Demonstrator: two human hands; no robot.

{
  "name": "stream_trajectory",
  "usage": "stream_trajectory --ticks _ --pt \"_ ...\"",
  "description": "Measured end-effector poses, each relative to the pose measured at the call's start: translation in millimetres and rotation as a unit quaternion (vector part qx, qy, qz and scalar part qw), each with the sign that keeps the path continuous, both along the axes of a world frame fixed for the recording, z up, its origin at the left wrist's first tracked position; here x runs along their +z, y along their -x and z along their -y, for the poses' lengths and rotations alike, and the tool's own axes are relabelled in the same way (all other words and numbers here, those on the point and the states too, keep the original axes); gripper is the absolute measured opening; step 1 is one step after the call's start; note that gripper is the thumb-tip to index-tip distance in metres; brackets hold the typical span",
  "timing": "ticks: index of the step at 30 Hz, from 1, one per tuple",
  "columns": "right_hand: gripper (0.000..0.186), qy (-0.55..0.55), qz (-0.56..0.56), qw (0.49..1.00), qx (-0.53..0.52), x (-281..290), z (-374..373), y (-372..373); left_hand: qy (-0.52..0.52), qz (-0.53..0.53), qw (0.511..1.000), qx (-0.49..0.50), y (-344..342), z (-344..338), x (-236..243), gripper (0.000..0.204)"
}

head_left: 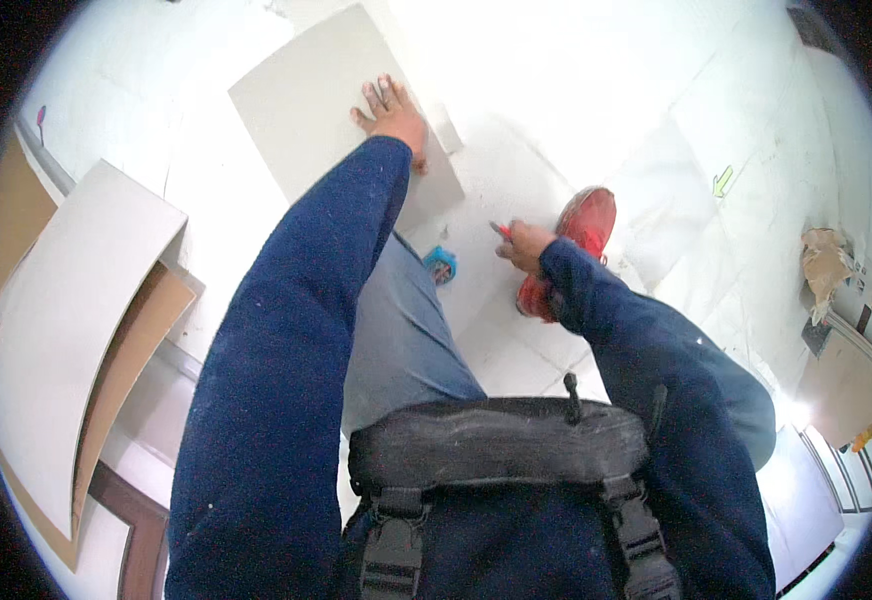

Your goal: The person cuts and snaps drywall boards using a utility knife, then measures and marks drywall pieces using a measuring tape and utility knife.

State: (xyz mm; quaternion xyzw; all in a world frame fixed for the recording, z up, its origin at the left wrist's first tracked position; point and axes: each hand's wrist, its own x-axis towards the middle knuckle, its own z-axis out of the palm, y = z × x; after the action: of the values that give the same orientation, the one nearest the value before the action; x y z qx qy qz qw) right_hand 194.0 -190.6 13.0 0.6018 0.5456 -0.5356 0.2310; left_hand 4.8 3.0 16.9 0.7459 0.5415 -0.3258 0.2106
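My left hand (396, 118) lies spread on a flat, pale grey board (301, 105), close to the board's right edge. The board rests on the white floor ahead of me. Lower and to the right, my right hand (528, 247) is closed round a small red tool (501, 231). Only the tool's tip shows, so its kind is unclear. Just beyond that hand is my red shoe (588, 218), partly behind the wrist. A small blue roundish thing (441, 265) shows beside my bent left knee, between the two arms.
Large white and brown boards (81, 320) stand stacked at the left. A small yellow-green arrow-shaped piece (723, 181) lies on the floor to the right. Torn brown paper (826, 265) and a leaning panel (846, 380) are at the far right. A black bag (496, 440) hangs at my front.
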Motion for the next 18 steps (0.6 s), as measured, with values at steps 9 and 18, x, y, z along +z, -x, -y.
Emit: stream_trajectory --ticks 9,18 --pt "0.038 -0.222 0.085 0.956 0.171 157.5 -144.8 -61.9 -0.017 0.045 0.999 -0.004 -0.4 3.3 15.0 0.14" --pt "0.035 -0.292 0.026 0.928 0.23 122.1 -160.1 -52.2 -0.131 0.104 0.983 -0.074 67.1 28.9 6.7 0.049"
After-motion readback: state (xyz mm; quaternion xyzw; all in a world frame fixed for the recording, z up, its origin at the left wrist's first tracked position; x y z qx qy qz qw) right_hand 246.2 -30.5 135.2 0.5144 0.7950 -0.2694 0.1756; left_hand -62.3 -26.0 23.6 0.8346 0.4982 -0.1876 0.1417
